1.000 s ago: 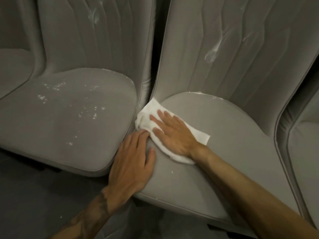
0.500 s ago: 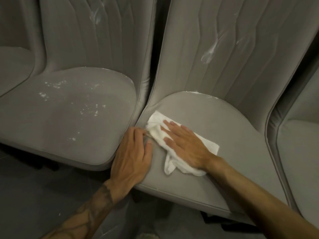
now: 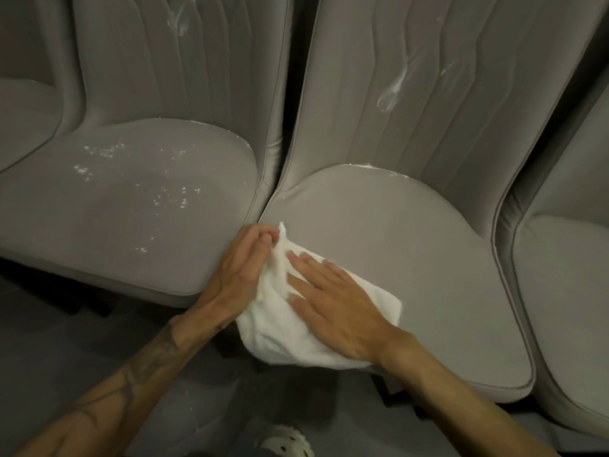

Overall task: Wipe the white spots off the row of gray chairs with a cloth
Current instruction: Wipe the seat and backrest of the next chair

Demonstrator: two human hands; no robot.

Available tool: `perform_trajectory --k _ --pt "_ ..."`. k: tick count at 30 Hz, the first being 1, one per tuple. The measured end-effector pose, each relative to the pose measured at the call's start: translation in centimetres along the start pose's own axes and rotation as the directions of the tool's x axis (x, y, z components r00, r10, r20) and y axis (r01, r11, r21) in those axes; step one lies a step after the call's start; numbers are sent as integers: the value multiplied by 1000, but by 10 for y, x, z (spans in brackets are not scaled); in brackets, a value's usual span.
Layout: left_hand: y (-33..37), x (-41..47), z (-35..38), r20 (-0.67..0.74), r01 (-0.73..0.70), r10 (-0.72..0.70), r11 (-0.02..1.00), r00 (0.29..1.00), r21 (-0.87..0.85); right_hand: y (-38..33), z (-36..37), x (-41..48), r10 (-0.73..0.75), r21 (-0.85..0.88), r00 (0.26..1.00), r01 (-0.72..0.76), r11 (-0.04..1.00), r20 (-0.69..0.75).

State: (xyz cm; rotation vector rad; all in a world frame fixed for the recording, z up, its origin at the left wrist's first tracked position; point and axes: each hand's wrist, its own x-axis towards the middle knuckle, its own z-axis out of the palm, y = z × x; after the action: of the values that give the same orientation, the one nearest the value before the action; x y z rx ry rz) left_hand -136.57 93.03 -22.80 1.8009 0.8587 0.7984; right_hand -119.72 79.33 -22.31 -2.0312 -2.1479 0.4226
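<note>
Our right hand (image 3: 336, 301) lay open and flat on the white cloth (image 3: 280, 331) at the middle seat's (image 3: 412, 242) near-left edge; our left hand (image 3: 242, 258) pinched its far corner.

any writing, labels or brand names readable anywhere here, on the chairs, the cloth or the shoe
None: no readable text anywhere.
Gray chairs: plain upholstery, only white spots and smears.
Cloth: plain white, no tag showing.
Shoe: no logo visible.
Left forearm: tattoo lines, no legible words.
</note>
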Motion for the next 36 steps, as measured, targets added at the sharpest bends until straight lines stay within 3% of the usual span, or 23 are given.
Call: perform_trajectory --k 4,8,13,16,20,25,31,36 --pt "-2 -2 1 2 37 -37 997 999 62 45 -10 -73 151 30 985 -149 988 -87" --pt "-7 -4 3 -15 27 -26 996 1000 89 17 0 -57 227 -70 971 -232 970 -77" --pt "-13 -1 5 -5 81 -81 994 997 79 -35 13 21 123 -97 990 -130 987 -66" --pt "-14 -2 6 -9 70 -70 993 998 95 -13 8 -1 54 -46 996 -57 997 -72" --pt "-9 -4 5 -24 49 -47 995 999 90 -1 12 -36 77 -73 991 -85 994 -112" --pt "-6 -3 7 -10 54 -53 990 999 129 -51 9 43 -86 -142 995 78 987 -48" --pt "-11 -6 4 54 28 -36 992 998 126 -21 15 0 30 -35 992 -35 999 -119" --pt "-11 1 7 21 151 -153 987 988 63 -38 16 37 145 -70 984 -152 986 -107"
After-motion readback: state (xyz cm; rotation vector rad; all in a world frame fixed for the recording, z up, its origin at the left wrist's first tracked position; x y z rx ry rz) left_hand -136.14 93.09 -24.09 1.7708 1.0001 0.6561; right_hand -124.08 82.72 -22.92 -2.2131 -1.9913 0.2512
